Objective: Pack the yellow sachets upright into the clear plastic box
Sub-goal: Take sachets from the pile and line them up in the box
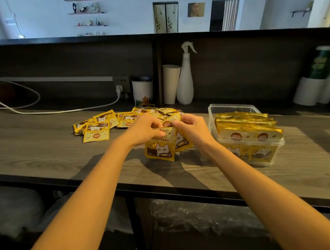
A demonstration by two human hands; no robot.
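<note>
Both hands pinch the top edge of a small bunch of yellow foil sachets (160,150) printed with a white cat. The left hand (145,129) curls thumb and fingers onto the upper left corner and the right hand (192,126) onto the upper right. The packets hang upright, their lower edges at or just above the grey wood-grain tabletop (35,147); whether they touch it I cannot tell. Held by the tops with faces together, the bunch looks as if it is being squared so that it can go in standing, like those already packed.

The bunch is just left of the clear rectangular plastic box (231,106), near its wall but apart from it. That box holds a row of sachets standing on edge, filling its near part up to the rim and a little above. An open strip shows at its far end, probably the place for this bunch.

More loose flat yellow sachets (98,126) lie scattered farther left of the box. Behind the box and to its left stand a white plastic spray bottle (185,81) and a white paper cup (172,83), well off the short path from hands to box. That path rightward is open. The table's near edge runs close in front of the box, leaving little room there.
</note>
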